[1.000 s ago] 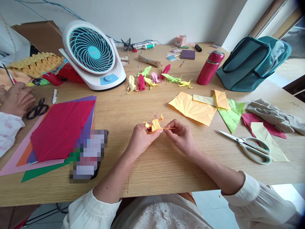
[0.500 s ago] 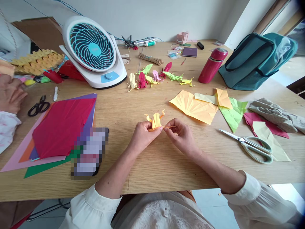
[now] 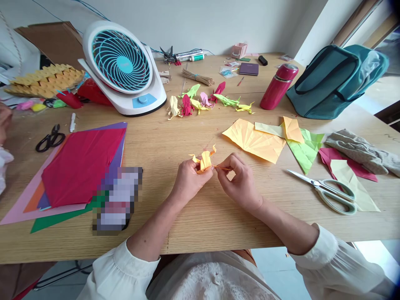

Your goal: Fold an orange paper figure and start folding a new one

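A small yellow-orange origami figure [image 3: 206, 161] with thin curled limbs is held above the table, in front of my body. My left hand [image 3: 189, 178] is closed on its body, thumb and fingers pinching it from the left and below. A narrow folded limb sticks out of it to the right, and my right hand [image 3: 239, 180] pinches that limb between thumb and fingertips. Finished-looking paper figures [image 3: 203, 102] in green, red, pink and yellow lie in a group farther back. Creased orange paper [image 3: 253, 139] rests beyond my right hand.
White-handled scissors [image 3: 331, 193] lie to the right, near paper scraps and a grey cloth [image 3: 364, 150]. Coloured sheets [image 3: 83, 166] and a blurred-out phone [image 3: 118, 200] are at left. A fan [image 3: 125, 64], red flask [image 3: 279, 86] and teal bag [image 3: 325, 83] stand behind. Another person's hand [image 3: 4, 121] shows at far left.
My right hand has shifted slightly along the thin limb, and the figure has tilted a little. At far left, the other person's hand and sleeve have drawn back toward the edge of view.
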`<state>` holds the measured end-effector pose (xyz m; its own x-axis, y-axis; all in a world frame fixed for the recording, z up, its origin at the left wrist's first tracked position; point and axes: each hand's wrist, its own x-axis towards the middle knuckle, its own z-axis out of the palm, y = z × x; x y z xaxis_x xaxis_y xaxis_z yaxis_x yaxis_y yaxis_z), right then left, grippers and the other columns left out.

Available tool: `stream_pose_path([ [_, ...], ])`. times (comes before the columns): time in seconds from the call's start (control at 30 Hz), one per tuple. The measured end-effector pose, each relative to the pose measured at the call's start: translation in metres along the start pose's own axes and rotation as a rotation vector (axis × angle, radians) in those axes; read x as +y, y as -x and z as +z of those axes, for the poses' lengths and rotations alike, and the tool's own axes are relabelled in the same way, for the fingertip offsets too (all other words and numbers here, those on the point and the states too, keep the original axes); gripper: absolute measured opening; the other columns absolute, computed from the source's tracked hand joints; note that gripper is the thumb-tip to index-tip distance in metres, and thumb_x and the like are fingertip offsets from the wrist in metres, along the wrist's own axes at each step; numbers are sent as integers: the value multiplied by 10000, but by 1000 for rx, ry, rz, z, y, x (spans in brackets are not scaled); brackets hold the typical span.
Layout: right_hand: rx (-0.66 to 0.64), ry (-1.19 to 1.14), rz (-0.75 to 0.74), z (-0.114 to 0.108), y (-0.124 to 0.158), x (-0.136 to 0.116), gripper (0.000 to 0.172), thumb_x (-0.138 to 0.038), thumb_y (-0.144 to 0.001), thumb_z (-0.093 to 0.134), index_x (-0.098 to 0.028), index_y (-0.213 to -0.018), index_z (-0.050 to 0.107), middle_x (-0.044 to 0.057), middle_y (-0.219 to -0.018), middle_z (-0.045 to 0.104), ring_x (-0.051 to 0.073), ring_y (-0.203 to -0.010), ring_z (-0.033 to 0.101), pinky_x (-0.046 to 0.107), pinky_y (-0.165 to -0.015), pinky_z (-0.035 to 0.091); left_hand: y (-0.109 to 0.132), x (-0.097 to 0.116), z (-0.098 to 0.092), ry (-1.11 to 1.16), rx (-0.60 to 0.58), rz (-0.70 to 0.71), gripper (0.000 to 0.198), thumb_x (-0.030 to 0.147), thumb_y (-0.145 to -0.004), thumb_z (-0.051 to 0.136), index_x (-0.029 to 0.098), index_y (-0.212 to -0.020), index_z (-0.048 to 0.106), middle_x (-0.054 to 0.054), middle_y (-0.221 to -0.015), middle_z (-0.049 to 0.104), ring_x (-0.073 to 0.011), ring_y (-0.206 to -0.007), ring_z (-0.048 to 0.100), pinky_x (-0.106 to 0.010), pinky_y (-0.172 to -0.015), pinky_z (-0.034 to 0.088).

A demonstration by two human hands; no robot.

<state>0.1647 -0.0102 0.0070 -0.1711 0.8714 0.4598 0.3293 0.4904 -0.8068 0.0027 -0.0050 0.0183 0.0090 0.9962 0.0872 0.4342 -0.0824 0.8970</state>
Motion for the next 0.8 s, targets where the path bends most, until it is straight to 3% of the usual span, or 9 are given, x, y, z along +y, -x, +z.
stream_pose_path([
  [0.13, 0, 123, -153, -1, 0, 3, 184, -86, -891, 548, -249, -811, 521, 10, -774, 502, 166, -709, 516, 310, -623, 422, -1, 0, 0, 48, -26, -91, 325, 334, -731, 659, 181, -528, 457, 48, -541, 355, -90, -549, 323, -259, -538, 254],
  [0.4, -5, 352, -515, -8, -1, 13, 169, -33, -900, 566, -196, -933, 600, 45, -831, 535, 149, -709, 532, 286, -592, 440, -3, -3, -3, 329, -108, -224, 263, 377, -691, 749, 159, -659, 605, 34, -623, 535, -114, -637, 456, -252, -625, 352],
  [0.57, -28, 546, -695, -18, -6, 12, 138, -55, -909, 594, -178, -961, 628, 51, -805, 574, 153, -687, 512, 295, -587, 435, -4, -2, -6, 388, -145, -252, 200, 337, -692, 738, 159, -660, 650, 23, -649, 606, -123, -672, 509, -269, -694, 374],
  [0.8, -78, 647, -832, -22, -9, 13, 126, -74, -917, 601, -177, -971, 649, 45, -788, 607, 157, -688, 502, 313, -602, 424, -4, -1, -9, 474, -180, -269, 202, 333, -689, 767, 159, -643, 674, 14, -666, 640, -132, -712, 543, -278, -747, 389],
])
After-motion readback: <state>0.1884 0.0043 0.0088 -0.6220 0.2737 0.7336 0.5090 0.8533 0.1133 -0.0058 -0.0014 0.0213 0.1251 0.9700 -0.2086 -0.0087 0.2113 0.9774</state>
